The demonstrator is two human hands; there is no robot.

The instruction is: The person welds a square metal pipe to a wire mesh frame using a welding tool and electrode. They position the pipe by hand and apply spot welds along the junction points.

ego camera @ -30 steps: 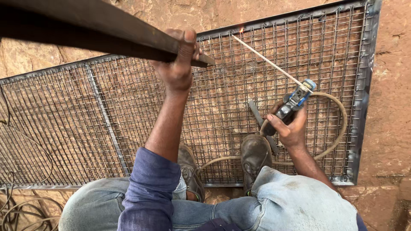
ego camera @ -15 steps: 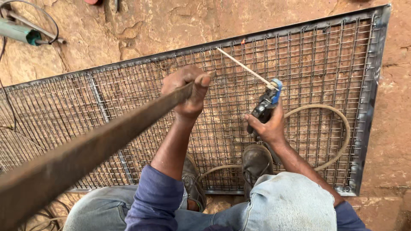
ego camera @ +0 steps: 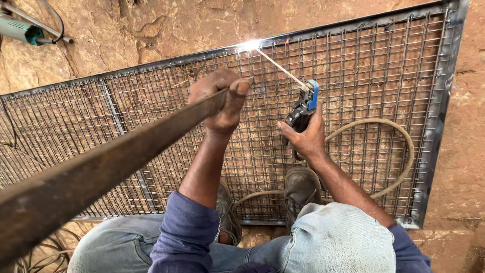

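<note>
Electrode holder (ego camera: 303, 108): 1, right hand (ego camera: 302, 137) grip closed | steel bar (ego camera: 101, 172): 1, left hand (ego camera: 218, 100) grip closed | mesh panel (ego camera: 384, 65): 1

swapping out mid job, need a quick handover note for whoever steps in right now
Left hand: gripping the end of a long rusty metal bar that runs back toward the camera.
Right hand: gripping the electrode holder; its welding rod touches the top edge of the mesh frame, with a bright arc at the tip.
The mesh panel lies flat on the stone ground, both boots on it; the cable loops across the mesh.
Done: cannot tell which joints are finished.
Left: judging by the live arc, this top-edge weld.
</note>
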